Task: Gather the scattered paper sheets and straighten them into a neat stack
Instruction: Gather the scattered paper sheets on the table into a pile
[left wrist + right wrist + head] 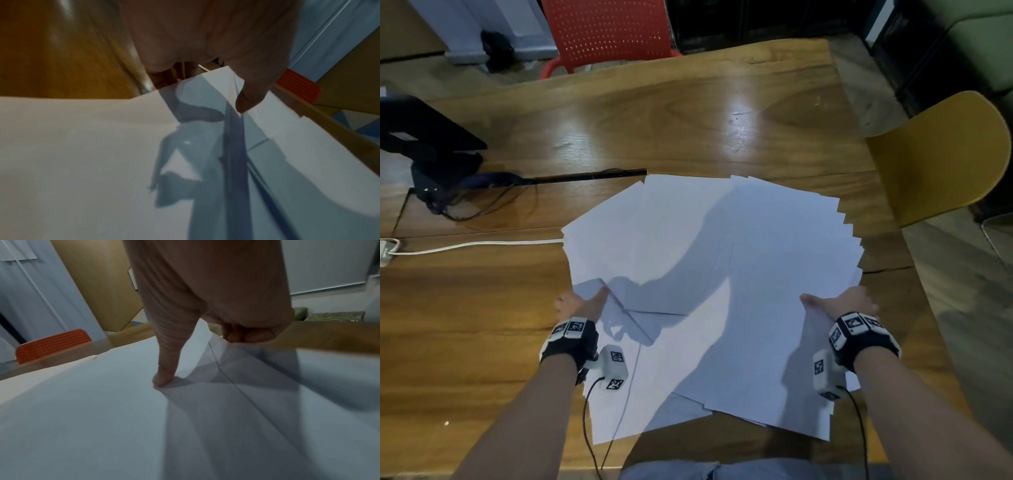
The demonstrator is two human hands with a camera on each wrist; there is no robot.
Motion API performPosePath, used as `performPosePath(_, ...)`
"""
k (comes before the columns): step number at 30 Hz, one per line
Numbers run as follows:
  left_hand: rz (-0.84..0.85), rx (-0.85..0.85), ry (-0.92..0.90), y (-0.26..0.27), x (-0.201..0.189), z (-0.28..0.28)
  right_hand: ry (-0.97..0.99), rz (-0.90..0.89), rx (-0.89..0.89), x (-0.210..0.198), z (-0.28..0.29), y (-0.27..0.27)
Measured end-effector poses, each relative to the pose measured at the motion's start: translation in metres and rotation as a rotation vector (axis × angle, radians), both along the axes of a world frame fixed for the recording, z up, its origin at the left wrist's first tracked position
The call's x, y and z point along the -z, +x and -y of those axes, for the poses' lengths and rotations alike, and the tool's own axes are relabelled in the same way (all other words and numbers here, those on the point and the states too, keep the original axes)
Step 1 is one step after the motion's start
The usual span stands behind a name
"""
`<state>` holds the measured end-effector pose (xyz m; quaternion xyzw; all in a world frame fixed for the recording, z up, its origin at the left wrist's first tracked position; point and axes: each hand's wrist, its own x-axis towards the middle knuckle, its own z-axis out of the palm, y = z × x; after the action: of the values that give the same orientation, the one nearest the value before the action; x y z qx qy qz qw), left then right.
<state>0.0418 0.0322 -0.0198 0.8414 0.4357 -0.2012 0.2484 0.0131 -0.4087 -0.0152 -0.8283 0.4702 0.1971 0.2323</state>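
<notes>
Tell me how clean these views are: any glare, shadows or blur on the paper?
Head view: sharp; bright glare on the table beyond the paper sheets, and both arms throw long dark shadows over them. Left wrist view: left hand near and soft, table streaked by blur, hard shadows on the sheets. Right wrist view: right hand soft, right side of the sheets smeared.

Matt white paper sheets [709, 274] are spread on a glossy, varnished wooden table [654, 120]. A perforated red plastic chair [606, 31] is seen at upper centre, a smooth yellow chair [941, 154] at right.
</notes>
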Motion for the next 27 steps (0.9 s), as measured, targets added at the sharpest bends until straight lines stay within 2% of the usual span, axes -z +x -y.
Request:
performPosePath(3,0.092,0.001,-0.1,0.013,0.004,0.016,0.017,-0.092,-0.068,-0.01,0.001,0.003)
performPosePath(5,0.123,-0.004,-0.144,0.02,0.004,0.028,0.027,-0.036,-0.031,-0.009,0.0,0.003)
performPosePath(10,0.078,0.015,-0.236,0.021,0.001,0.058,0.03,0.237,0.111,-0.003,0.001,0.0)
performPosePath(15,0.031,0.126,-0.176,0.018,0.001,0.079,0.149,0.238,0.221,-0.009,0.019,0.002)
performPosePath(20,0.126,0.04,-0.452,0.011,-0.007,0.094,0.378,0.21,0.217,-0.006,0.018,-0.006)
performPosePath(23,0.154,0.035,-0.499,0.006,-0.001,0.095,0.282,0.195,0.148,0.005,0.011,-0.007)
performPosePath(25,0.162,0.034,-0.516,0.003,-0.004,0.095,0.259,0.259,0.12,0.004,0.004,-0.006)
performPosePath(27,0.142,0.017,-0.527,0.001,-0.005,0.092,0.395,0.368,0.176,-0.007,-0.004,-0.006)
